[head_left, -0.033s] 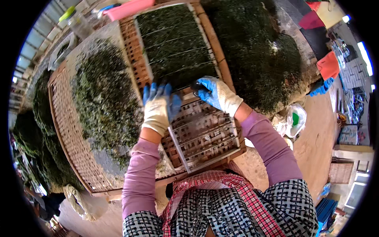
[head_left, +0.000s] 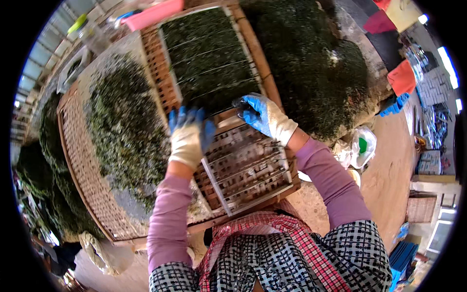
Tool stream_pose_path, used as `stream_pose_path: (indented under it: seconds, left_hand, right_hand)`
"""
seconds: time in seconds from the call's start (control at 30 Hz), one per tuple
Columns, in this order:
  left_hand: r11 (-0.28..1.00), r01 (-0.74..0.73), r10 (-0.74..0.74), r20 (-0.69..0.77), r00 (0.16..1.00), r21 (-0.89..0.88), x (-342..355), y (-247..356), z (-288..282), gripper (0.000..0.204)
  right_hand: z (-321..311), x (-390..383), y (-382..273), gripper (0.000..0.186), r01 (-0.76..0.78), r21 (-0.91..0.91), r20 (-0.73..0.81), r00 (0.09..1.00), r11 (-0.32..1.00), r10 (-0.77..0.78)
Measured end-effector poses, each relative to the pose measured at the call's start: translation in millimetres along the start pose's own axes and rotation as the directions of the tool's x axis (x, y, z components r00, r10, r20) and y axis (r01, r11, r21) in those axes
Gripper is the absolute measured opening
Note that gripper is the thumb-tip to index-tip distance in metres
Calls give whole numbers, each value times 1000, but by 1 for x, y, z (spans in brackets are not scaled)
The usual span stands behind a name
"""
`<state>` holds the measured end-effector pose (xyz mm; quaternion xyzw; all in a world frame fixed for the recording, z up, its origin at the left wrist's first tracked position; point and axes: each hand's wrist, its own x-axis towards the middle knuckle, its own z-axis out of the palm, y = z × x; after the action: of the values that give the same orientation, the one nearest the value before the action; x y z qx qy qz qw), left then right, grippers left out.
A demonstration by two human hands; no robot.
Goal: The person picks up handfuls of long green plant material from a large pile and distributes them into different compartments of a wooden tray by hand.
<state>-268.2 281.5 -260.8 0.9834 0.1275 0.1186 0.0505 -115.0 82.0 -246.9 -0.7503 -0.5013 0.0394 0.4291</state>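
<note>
A wooden frame with a grid of slats lies on a woven mat in front of me. Its far half is filled with flat dark green seaweed; the near grid cells look mostly bare. My left hand, in a cream glove with blue fingertips, rests flat on the frame's left side, fingers spread. My right hand, in the same kind of glove, curls its fingers at the near edge of the seaweed layer and pinches a dark bit of it.
A round woven tray on the left carries a loose heap of seaweed. A big seaweed mound lies at the upper right. A pink tub stands behind the frame, and a white bag lies on the ground to the right.
</note>
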Motion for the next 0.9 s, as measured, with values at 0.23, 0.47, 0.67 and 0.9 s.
stream_pose_path:
  seconds: [0.23, 0.47, 0.67, 0.9]
  left_hand:
    - [983, -49, 34, 90, 995, 178, 6, 0, -5, 49]
    - [974, 191, -164, -197, 967, 125, 40, 74, 17, 51]
    - [976, 218, -213, -297, 931, -17, 74, 120, 35, 50]
    - [960, 270, -245, -240, 939, 76, 73, 117, 38, 50]
  right_hand:
    - [-104, -103, 128, 50, -496, -481, -330, 866, 723, 375]
    - [-155, -150, 186, 91, -740, -564, -262, 580, 365, 771]
    - [-202, -55, 224, 102, -727, -505, -66, 571, 466, 819]
    - [-230, 21, 253, 85, -714, -440, 46, 588, 545, 808]
